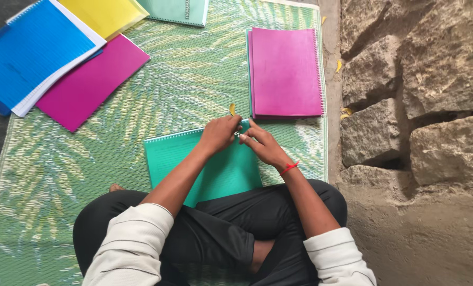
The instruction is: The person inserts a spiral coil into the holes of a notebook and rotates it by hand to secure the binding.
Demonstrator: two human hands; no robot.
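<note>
1. While sitting cross-legged on the green woven mat [62,175], the person is bringing both hands to the top right corner of the teal spiral notebook [210,167], lying near the mat's right edge.
2. The left hand [219,132] and right hand [263,145] are pinching that corner; steadying the cover is probably helping.
3. A magenta notebook [285,71] is lying just beyond.

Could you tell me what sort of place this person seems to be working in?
Probably an informal floor workspace, at a home or small workshop, perhaps outdoors. A person sits cross-legged on a green woven mat beside a rough stone wall, with spiral notebooks laid out around them.
</note>
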